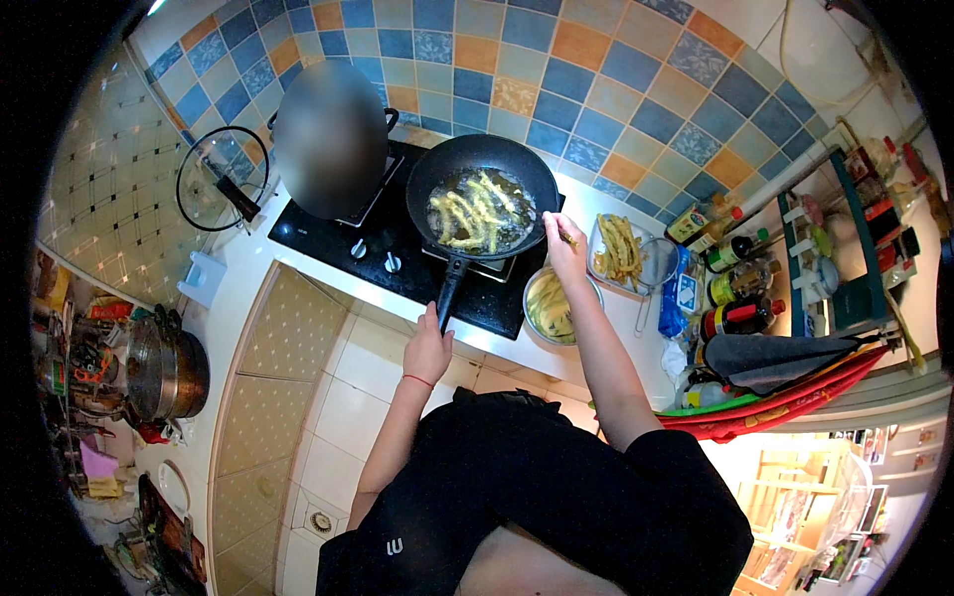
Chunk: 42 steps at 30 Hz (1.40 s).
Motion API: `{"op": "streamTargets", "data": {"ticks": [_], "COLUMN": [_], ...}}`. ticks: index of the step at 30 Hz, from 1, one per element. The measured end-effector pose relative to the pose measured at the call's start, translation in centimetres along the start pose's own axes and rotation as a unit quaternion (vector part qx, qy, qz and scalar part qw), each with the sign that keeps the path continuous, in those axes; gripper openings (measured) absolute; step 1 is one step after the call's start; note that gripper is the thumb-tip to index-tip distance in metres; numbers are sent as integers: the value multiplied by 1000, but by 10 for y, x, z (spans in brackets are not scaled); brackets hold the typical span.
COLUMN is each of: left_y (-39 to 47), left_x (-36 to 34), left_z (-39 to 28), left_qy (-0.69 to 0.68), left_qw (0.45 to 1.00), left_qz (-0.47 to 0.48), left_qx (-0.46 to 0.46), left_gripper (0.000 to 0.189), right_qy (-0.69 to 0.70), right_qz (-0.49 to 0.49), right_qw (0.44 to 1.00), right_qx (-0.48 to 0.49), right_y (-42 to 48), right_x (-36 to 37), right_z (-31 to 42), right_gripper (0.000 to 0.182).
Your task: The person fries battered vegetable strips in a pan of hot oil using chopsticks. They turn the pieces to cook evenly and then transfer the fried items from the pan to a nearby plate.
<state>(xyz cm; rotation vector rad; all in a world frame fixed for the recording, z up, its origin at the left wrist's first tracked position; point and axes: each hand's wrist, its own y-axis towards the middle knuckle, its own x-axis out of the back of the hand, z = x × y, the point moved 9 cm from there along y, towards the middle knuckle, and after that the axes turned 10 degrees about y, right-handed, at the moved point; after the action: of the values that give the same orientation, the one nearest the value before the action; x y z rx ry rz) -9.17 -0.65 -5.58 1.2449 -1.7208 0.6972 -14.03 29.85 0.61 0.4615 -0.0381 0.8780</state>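
Note:
My left hand (428,350) is closed around the black handle (449,294) of a dark frying pan (481,153) on the stove. Several strips of battered food (477,212) lie in bubbling oil in the pan. At the pan's right rim is my right hand (566,249), its fingers closed on a thin brown utensil (569,238). Only a short end of that utensil shows, so its kind is unclear. Below my right wrist stands a round bowl (544,335) of yellowish battered strips. To the right, a tray (594,257) holds browned fried strips (620,249).
A wire-mesh skimmer (659,264) rests against the tray's right side. Sauce bottles (734,316) crowd the right counter. A blurred patch covers most of a pot with black handles (391,119) on the left burner. A glass lid (223,179) stands left of the black gas hob (313,231).

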Motion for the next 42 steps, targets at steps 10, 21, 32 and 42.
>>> {"op": "streamTargets", "data": {"ticks": [10,21,32,42], "left_y": [0,-1,1,1], "left_x": [-4,-1,0,0], "left_z": [4,2,0,0], "left_qy": [-3,5,10,-11], "left_qw": [1000,1000,1000,1000], "left_qz": [-9,-1,-6,6], "left_qx": [-3,4,-9,2], "left_gripper": [61,62,62,61], "right_qy": [-38,164,29,-187], "right_qz": [55,-176,-53,181], "right_qw": [997,956,994,927], "right_qx": [45,-168,87,269], "right_y": [8,21,16,-42], "right_x": [-23,25,18,-30], "right_z": [4,-55,-12,60], "right_gripper": [24,50,34,22]}}
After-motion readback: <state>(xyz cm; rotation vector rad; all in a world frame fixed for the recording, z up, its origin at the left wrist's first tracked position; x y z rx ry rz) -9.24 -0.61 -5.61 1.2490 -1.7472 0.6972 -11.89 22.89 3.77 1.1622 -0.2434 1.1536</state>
